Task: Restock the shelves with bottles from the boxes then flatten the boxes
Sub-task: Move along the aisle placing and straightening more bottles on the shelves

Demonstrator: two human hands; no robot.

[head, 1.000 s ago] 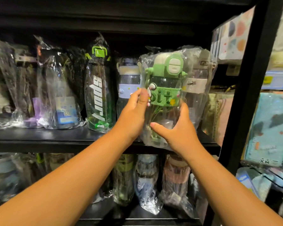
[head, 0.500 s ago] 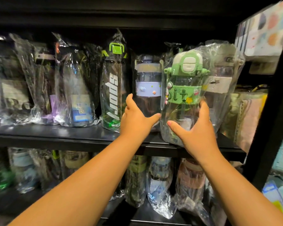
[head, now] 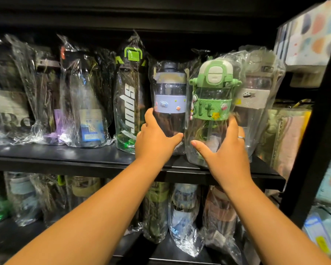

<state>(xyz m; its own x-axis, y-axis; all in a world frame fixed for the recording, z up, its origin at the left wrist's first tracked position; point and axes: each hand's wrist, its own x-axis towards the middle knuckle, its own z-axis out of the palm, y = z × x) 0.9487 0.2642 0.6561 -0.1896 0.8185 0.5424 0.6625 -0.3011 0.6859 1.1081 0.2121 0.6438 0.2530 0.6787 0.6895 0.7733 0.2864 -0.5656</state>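
Our right hand (head: 225, 155) grasps the bagged green bottle (head: 212, 92) standing on the shelf (head: 65, 161), while our left hand (head: 155, 142) wraps round the purple bottle (head: 169, 88) just left of it.

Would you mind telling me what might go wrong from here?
1. The bagged green-lidded clear bottle stands near the front edge of the black shelf; if the right hand lets go early, it may tip off.
2. The left hand gripping the lavender-banded clear bottle may slip on its slick bag.

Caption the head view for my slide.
Left hand holds the purple-banded bottle, right hand the green-lidded bottle, on the black shelf.
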